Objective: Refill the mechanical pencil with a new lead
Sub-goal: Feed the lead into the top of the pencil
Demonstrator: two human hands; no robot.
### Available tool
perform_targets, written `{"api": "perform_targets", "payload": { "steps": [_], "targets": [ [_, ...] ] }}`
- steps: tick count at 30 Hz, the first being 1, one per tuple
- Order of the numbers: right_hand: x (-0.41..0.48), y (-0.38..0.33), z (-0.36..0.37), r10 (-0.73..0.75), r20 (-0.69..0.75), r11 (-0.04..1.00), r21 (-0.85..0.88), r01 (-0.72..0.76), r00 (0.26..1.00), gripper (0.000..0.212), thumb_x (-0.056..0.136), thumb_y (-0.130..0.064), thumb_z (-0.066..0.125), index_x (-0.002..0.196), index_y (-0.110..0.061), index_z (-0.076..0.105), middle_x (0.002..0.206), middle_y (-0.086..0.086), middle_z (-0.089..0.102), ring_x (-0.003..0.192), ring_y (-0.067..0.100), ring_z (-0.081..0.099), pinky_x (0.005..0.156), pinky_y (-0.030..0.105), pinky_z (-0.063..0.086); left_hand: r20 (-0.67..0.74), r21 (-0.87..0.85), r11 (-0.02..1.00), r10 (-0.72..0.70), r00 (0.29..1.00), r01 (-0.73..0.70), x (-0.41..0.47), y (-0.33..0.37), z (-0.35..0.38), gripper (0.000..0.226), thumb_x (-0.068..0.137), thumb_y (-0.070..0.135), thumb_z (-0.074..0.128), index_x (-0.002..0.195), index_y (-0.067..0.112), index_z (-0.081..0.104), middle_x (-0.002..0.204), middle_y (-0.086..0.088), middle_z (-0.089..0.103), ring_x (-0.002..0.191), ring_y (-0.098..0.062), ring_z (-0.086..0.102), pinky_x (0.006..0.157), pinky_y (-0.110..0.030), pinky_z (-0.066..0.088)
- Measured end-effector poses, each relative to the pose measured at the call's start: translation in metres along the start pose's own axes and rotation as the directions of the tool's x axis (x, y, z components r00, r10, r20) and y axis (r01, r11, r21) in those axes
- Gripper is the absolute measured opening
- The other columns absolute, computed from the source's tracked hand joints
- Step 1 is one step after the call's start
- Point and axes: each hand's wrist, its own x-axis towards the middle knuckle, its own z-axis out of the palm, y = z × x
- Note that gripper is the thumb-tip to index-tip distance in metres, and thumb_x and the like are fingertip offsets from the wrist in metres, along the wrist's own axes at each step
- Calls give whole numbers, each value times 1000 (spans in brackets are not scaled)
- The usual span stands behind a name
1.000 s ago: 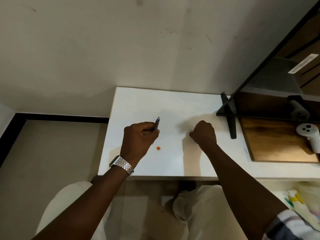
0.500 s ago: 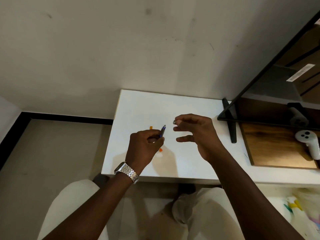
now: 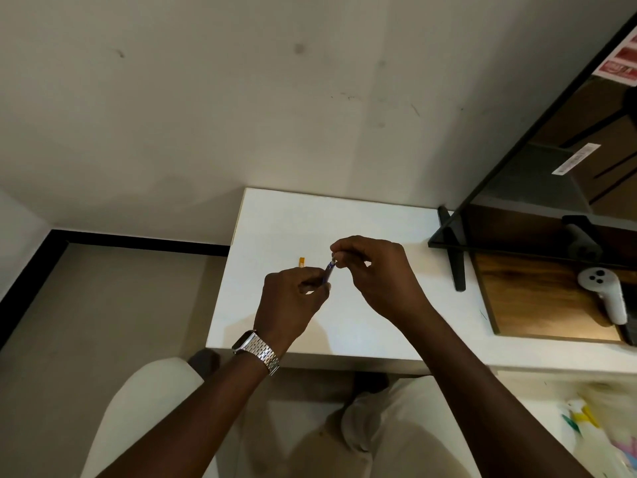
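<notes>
My left hand, with a metal watch on its wrist, grips a blue mechanical pencil that points up and to the right above the white table. My right hand pinches the pencil's upper end between thumb and forefinger; what those fingertips hold there is too small to make out. A small orange lead case lies on the table just left of my left hand. The pencil's lower part is hidden inside my left fist.
A black-framed monitor on a black stand rises at the right. A wooden board carries a white controller. The table's left edge drops to the floor; the wall stands behind.
My right hand rose from a fist on the table, opened, and came left onto the pencil's upper end. The left hand lifted the pencil slightly. The orange case came into view.
</notes>
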Motion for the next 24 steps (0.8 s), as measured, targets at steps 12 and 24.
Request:
{"api": "perform_targets", "payload": {
  "steps": [12, 24],
  "targets": [
    [-3, -15, -5, -38, 102, 946, -317, 68, 994, 26, 105, -8, 56, 123, -11, 75, 121, 5, 78, 112, 26, 71, 97, 36, 52, -15, -5, 1000, 23, 1000, -23, 0, 3, -1, 19, 84, 12, 82, 103, 14, 82, 92, 4, 82, 79, -3, 76, 81, -21, 61],
    [7, -6, -12, 20, 156, 955, -295, 27, 988, 29, 104, -8, 57, 126, -15, 76, 122, 2, 77, 114, 22, 70, 97, 37, 54, 31, 5, 1000, 17, 999, -18, 0, 2, 7, 13, 83, 19, 82, 96, 17, 83, 83, 3, 82, 74, -4, 75, 78, -23, 60]
  ]
}}
